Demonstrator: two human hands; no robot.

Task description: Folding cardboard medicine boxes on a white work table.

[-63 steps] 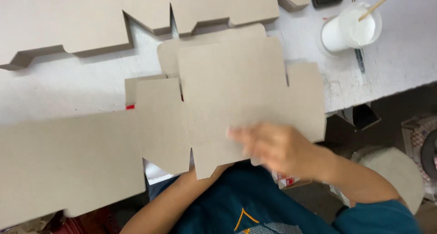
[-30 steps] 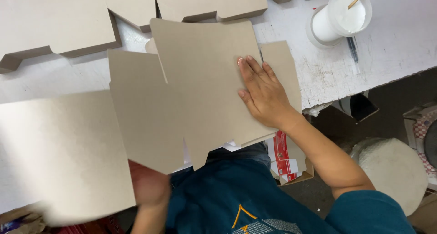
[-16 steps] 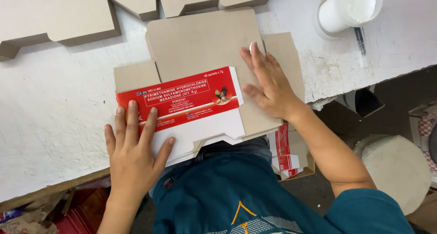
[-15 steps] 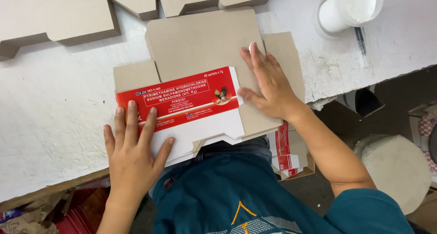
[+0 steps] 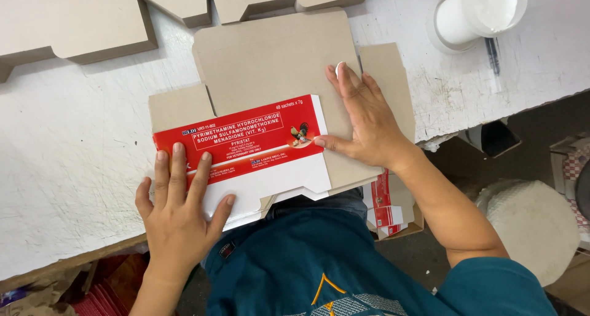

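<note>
A flat cardboard carton blank (image 5: 276, 64) lies grey side up on the white table (image 5: 67, 144). Its near flap (image 5: 246, 141) is folded over, showing a red and white printed face. My left hand (image 5: 181, 214) presses flat on the left end of that printed flap, fingers spread. My right hand (image 5: 365, 116) lies flat on the grey panel at the flap's right end, thumb tip on the red edge. Neither hand grips anything.
More grey carton blanks (image 5: 80, 21) lie along the table's far edge. A white cup of white paste with a stick (image 5: 479, 12) stands at the far right. A stack of printed cartons (image 5: 390, 208) sits below the table edge, beside a round white stool (image 5: 531, 227).
A large grey blank that covered the table was lifted away. The printed flap then got folded over the carton and both hands came down flat on it.
</note>
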